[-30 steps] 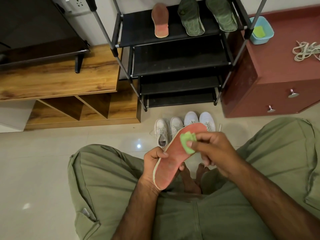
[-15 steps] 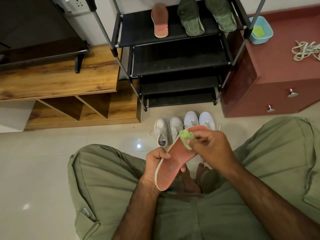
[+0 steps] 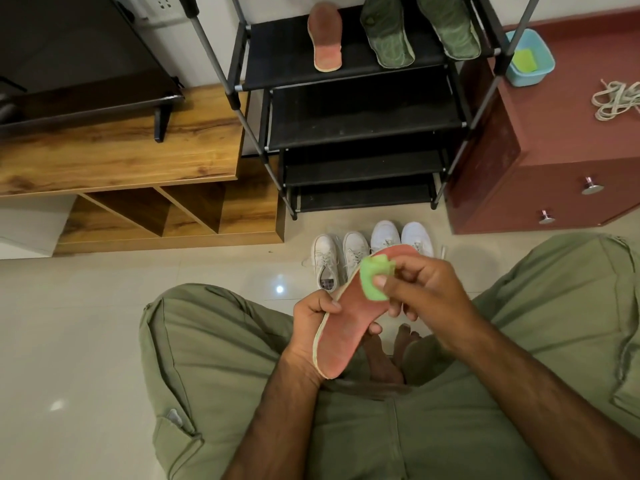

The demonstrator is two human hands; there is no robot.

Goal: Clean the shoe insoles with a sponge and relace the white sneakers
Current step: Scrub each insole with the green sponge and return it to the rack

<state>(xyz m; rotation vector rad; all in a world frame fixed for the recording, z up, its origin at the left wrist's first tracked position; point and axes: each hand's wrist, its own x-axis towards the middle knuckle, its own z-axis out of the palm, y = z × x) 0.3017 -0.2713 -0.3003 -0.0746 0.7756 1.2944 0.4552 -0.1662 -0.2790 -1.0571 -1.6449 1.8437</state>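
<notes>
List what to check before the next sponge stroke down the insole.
1. Left hand grips the insole at its edge: ok.
2. Right hand pinches the sponge: ok.
3. Sponge rests on the insole near its toe end: ok.
4. Insole surface below the sponge free of fingers, apart from the left thumb at the edge: ok.
5. Sponge damp enough: cannot tell.
6. Toe end already clean: cannot tell.
</notes>
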